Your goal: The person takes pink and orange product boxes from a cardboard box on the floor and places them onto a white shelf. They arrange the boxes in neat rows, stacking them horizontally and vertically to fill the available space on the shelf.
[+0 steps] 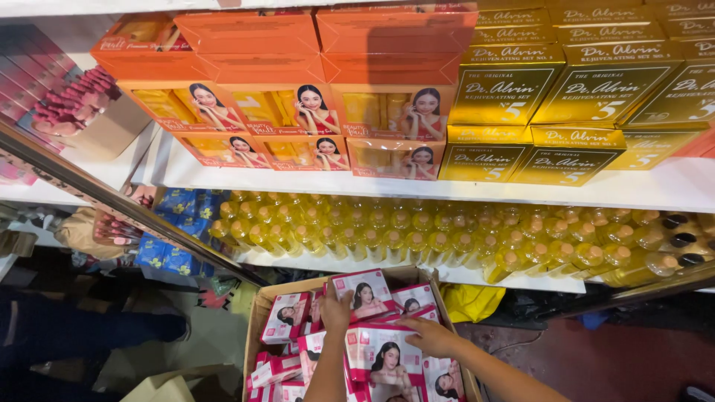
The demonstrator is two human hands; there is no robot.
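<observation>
1. Nearest the camera, two bare forearms reach down into an open cardboard carton (257, 327) packed with pink-and-white product boxes, each with a portrait printed on its face.

2. The left hand (335, 309) is closed over the top edge of one upright pink box (366, 292) at the far side of the carton, its fingers curled round the box's near-left corner and gripping it.

3. The right hand (430, 336) lies flat on the boxes just right of centre. Its fingers are spread fairly wide and pressed against the upper edge of a large front box (383, 357); whether they actually clamp it cannot be told.

4. The held pink box stands with its long axis roughly vertical and leaning slightly left, directly beyond the left hand's knuckles and up-left of the right hand. The left hand is the nearer of the two.

5. The box is a flat rectangular pack, white with pink panels, glossy and seemingly film-wrapped. Its neighbours lie tilted at mixed angles, touching one another.

6. Above the carton, a white shelf (670, 186) carries stacked orange boxes (298, 112) on the left and gold boxes (521, 89) on the right. Beneath it, rows of yellow bottles (417, 231) with pale caps lie side by side.

7. Blue packets (175, 208) sit lower left, beside a mirrored edge.
</observation>
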